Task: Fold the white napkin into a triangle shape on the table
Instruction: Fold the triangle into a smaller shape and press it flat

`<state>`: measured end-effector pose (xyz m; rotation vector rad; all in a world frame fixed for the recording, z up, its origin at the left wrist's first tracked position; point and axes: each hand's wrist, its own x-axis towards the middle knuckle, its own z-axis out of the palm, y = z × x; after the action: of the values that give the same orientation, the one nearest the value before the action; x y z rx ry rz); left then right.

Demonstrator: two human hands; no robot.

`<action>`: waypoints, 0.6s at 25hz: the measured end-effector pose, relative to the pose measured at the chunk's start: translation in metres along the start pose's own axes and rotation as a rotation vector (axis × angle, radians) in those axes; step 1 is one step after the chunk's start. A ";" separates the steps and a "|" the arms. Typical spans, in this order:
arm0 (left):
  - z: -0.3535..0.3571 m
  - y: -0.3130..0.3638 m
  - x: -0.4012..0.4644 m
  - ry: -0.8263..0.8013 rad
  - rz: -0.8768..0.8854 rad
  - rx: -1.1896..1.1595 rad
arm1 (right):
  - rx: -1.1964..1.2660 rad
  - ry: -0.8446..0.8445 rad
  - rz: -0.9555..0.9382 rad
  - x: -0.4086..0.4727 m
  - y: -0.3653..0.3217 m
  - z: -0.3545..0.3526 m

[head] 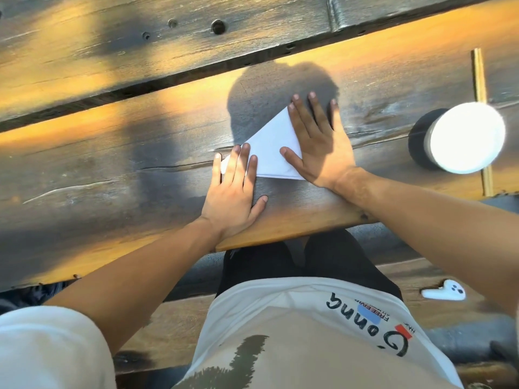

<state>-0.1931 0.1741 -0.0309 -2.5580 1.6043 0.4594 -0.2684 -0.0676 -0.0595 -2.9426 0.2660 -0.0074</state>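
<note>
Two flat hands lie on the white napkin [268, 153], which rests a little above the centre of the frame on the dark wooden table [112, 153]. It already has a triangle shape, with one corner pointing to the upper part of the frame and the long edge running along its lower side.

I think the step now is to press the fold so it stays. To do it well, the person should keep one hand quiet as an anchor and slide the other along the folded edge with even pressure, from the middle toward the corners, so the layers do not shift and the corners stay matched.

For the grip: the left hand [234, 192] is spread wide, fingers straight, and its fingertips press the lower left corner of the napkin; it holds nothing. The right hand [320, 141] is also fully open, palm down, lying along the right edge of the napkin with the thumb on the paper; the fingers reach past the top corner onto the wood.

At the right of the frame a white cup [466, 137] stands well apart from the napkin, with wooden chopsticks [479, 77] beside and behind it. At the lower right a small white device [443, 293] lies on the bench.
</note>
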 end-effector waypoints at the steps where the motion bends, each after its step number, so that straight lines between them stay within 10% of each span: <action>1: -0.005 -0.001 0.002 0.021 -0.002 -0.012 | 0.016 0.018 0.000 -0.004 -0.004 -0.001; 6: -0.013 0.002 0.046 0.253 0.088 -0.144 | 0.068 0.030 0.021 -0.034 -0.018 -0.002; 15: 0.001 -0.004 0.061 0.151 0.113 -0.083 | 0.032 -0.125 -0.055 -0.043 0.003 -0.004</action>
<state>-0.1647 0.1237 -0.0501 -2.6288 1.8248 0.3558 -0.3117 -0.0631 -0.0551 -2.9030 0.1644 0.1618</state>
